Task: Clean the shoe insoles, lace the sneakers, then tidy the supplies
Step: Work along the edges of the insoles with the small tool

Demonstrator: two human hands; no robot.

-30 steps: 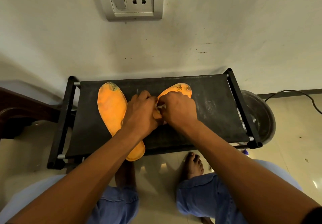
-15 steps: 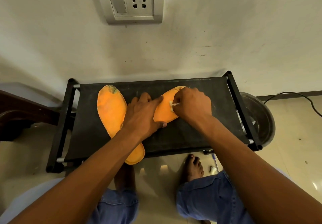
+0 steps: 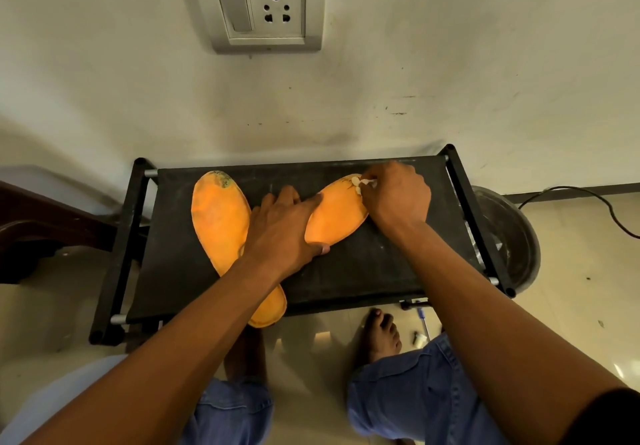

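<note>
On the black rack [image 3: 381, 271], the right insole [image 3: 337, 214] lies flat, light and flexible, so the left hand [image 3: 282, 233] presses its heel flat-fingered while the right hand [image 3: 398, 198] pinches a white wipe [image 3: 363, 183] at its toe.

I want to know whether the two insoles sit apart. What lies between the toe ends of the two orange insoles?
In the head view, the left hand lies between the left insole and the right insole, fingers pressing the right one; beyond it, bare black shelf.
</note>
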